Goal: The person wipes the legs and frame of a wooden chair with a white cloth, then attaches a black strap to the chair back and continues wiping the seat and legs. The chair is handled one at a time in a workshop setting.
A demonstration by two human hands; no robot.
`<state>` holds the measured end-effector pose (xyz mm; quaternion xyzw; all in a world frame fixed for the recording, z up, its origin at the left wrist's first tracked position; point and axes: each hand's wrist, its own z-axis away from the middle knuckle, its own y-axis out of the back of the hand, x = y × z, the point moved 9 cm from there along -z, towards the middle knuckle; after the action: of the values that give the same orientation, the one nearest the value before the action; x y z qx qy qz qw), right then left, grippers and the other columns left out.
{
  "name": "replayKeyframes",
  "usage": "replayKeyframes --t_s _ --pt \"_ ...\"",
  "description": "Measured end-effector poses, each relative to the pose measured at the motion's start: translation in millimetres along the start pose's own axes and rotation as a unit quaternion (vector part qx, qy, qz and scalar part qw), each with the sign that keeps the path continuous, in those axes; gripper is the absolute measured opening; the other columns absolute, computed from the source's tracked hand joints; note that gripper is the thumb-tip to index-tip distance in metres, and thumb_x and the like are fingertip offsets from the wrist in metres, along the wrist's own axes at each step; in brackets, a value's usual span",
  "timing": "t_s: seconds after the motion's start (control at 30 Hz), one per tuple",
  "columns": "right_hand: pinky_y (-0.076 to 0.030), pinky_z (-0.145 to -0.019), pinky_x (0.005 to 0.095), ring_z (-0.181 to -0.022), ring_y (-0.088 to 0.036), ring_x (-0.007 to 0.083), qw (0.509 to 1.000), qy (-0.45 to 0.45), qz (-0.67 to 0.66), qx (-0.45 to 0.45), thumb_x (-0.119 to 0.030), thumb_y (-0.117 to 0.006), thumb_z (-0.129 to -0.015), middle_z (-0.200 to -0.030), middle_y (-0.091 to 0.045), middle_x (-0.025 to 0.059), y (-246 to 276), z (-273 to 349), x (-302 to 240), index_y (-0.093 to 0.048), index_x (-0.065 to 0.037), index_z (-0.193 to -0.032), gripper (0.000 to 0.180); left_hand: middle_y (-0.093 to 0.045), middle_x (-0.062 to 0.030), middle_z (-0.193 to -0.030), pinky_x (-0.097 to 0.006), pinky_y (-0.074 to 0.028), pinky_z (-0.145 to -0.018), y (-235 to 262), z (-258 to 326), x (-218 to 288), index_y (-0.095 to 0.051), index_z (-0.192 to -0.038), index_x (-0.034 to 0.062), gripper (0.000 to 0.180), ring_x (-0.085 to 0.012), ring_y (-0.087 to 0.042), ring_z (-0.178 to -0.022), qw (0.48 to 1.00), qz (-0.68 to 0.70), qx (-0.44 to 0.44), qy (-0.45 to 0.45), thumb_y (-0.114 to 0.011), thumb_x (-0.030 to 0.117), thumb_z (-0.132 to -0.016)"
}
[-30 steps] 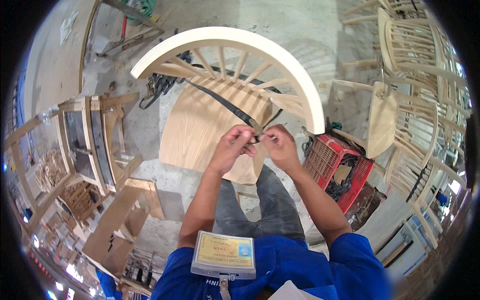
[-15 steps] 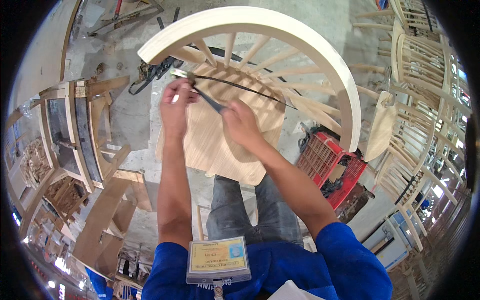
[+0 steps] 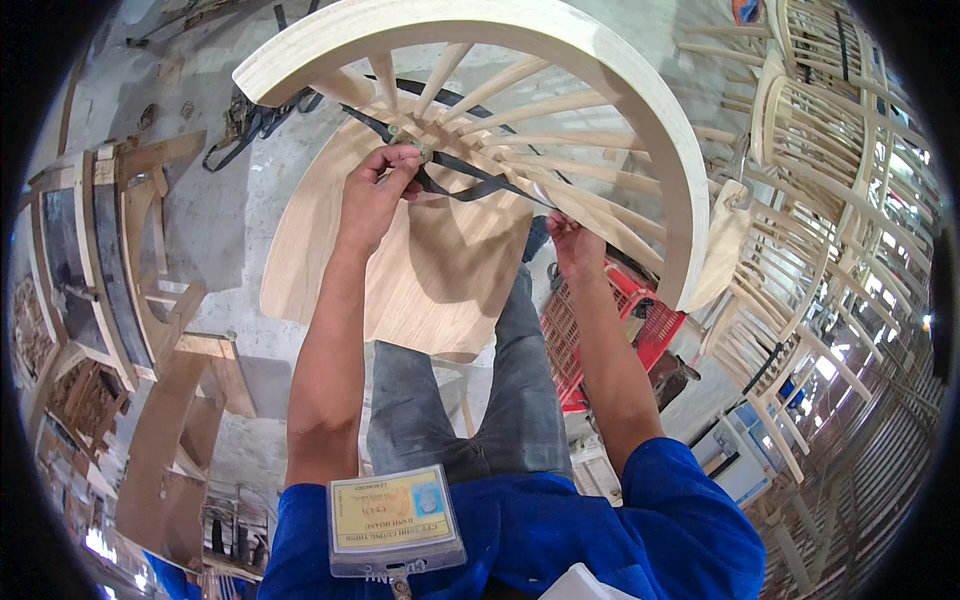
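Observation:
Before me stands a pale wooden chair with a flat seat (image 3: 440,285), a row of spindles (image 3: 560,106) and a thick curved top rail (image 3: 600,60). A black strap (image 3: 478,188) runs round the spindles just above the seat, with a slack loop hanging in front. My left hand (image 3: 370,200) pinches the metal buckle (image 3: 410,147) of this strap at the left front of the spindles. At the seat's right edge my right hand (image 3: 578,248) has its fingers closed on the strap, low by the outer spindle; its fingertips are partly hidden.
A red plastic crate (image 3: 565,345) stands on the floor right of the chair. More spindle-backed chairs (image 3: 830,220) are stacked along the right. A wooden frame (image 3: 110,260) and panels (image 3: 165,460) stand at the left. Loose black straps (image 3: 250,125) lie behind the seat.
My right hand has moved from near the buckle to the seat's right edge. The strap now hangs in a loop between my hands. The chair appears shifted left and up in view.

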<state>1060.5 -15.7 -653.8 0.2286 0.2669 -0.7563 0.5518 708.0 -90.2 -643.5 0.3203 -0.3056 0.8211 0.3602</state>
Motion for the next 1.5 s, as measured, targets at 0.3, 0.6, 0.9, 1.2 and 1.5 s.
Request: replayKeyframes --t_s 0.3,0.6,0.9,1.2,1.5 --pt "-0.055 -0.081 0.0305 -0.092 -0.069 0.0178 0.926 0.026 0.315 -0.209 -0.029 -0.058 -0.105 -0.12 -0.066 0.011 -128 64 51 -0.056 -0.001 -0.135 0.041 -0.069 0.0003 -0.088 -0.023 -0.05 -0.063 10 8 -3 -0.073 -0.108 0.0049 0.022 -0.0069 -0.061 -0.071 0.997 -0.006 0.072 -0.016 -0.069 0.025 -0.099" --pt "-0.051 -0.072 0.0391 -0.075 -0.064 0.0248 0.761 0.176 0.544 -0.308 -0.03 -0.051 -0.107 -0.08 -0.065 0.015 -178 50 54 -0.063 -0.001 -0.098 0.033 -0.066 -0.0024 -0.073 -0.024 -0.042 -0.051 10 3 9 -0.071 -0.093 0.0022 0.036 -0.0093 -0.057 -0.054 0.993 -0.025 0.117 -0.021 -0.068 0.038 -0.1" --pt "-0.046 -0.07 0.054 -0.078 -0.059 0.0469 0.63 0.422 0.575 -0.308 -0.026 -0.053 -0.105 -0.083 -0.063 0.023 -166 -2 65 -0.06 -0.004 -0.089 0.028 -0.061 -0.0064 -0.062 -0.03 -0.043 -0.055 -15 36 -19 -0.058 -0.07 0.0001 0.047 -0.0118 -0.05 -0.056 0.872 -0.157 0.438 -0.153 -0.071 0.036 -0.098" --pt "-0.047 -0.078 0.0536 -0.089 -0.062 0.0451 0.596 0.407 0.611 -0.325 -0.023 -0.055 -0.103 -0.091 -0.065 0.0231 -166 -16 80 -0.063 -0.002 -0.094 0.024 -0.046 -0.0151 -0.058 -0.04 -0.04 -0.055 -35 64 -33 -0.051 -0.068 -0.0019 0.052 -0.0239 -0.045 -0.055 0.773 -0.067 0.532 -0.339 -0.067 0.036 -0.1" --pt "-0.048 -0.072 0.0508 -0.081 -0.059 0.0453 0.601 0.446 0.583 -0.317 -0.02 -0.059 -0.1 -0.088 -0.062 0.024 -171 -14 77 -0.062 0.001 -0.096 0.022 -0.054 -0.004 -0.061 -0.036 -0.04 -0.057 -20 55 -35 -0.055 -0.073 -0.0028 0.05 -0.0148 -0.04 -0.06 0.818 -0.047 0.522 -0.237 -0.057 0.035 -0.106"
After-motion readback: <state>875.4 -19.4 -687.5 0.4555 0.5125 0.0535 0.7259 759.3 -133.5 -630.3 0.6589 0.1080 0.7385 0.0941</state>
